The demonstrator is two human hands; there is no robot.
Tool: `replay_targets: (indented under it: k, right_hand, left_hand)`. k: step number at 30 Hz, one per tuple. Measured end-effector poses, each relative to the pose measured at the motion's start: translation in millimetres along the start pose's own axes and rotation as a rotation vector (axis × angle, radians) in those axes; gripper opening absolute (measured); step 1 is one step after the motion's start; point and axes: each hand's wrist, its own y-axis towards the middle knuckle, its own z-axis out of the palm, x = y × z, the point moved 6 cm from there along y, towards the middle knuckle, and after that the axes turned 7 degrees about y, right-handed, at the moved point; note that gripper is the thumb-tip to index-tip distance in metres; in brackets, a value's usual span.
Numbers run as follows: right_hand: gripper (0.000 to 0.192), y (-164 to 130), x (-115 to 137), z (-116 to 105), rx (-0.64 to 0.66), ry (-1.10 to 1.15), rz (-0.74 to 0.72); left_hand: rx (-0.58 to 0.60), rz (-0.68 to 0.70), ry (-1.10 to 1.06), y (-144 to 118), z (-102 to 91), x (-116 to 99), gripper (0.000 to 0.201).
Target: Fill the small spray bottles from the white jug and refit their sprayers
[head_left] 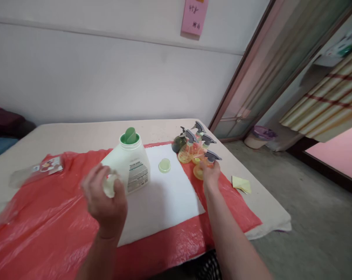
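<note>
My left hand [104, 196], smeared a little by motion, is curled around a crumpled pale tissue or cloth [109, 184]. Just beyond it stands a large pale-green detergent jug [129, 165], its mouth uncapped and showing a green spout. Over on the right, my right hand [212, 175] grips a yellow-orange spray bottle [198, 172] with a grey trigger head; the fingers partly cover it. Several more spray bottles [185, 153] cluster behind that one, along with a dark round object [178, 144]. A translucent green cap [164, 165] lies on the white sheet [161, 198].
Red plastic sheeting [56, 217] covers much of the table [73, 130]. A clear plastic packet [38, 171] lies at the left, yellow sticky notes [241, 184] at the right edge. On the floor stands a bin [255, 140]; a pink note [194, 17] hangs on the wall.
</note>
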Motion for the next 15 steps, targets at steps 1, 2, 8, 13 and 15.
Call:
replay_targets:
  k: [1,2,8,13,15]
  right_hand:
    - [0.04,1.5,3.5,2.3,0.0,0.012,0.006]
    - [0.038,2.1,8.9,3.4,-0.007,0.028,0.011]
    - [0.048,-24.7,65.9,15.2,0.198,0.257,0.012]
    - [0.039,-76.2,107.0,37.7,0.382,0.66,0.251]
    - [0.036,-95.9,124.3,45.4,0.458,0.753,0.319]
  left_hand:
    - [0.039,0.067,-0.023,-4.9,3.2,-13.0,0.045]
    - [0.074,0.122,-0.059,-10.6,6.1,-24.4,0.045]
    - [0.458,0.05,-0.381,-53.1,31.5,-56.9,0.042]
    - [0.764,-0.473,-0.742,-86.4,53.0,-57.6,0.081]
    - [0.795,-0.673,-0.919,-91.8,55.2,-59.3,0.1]
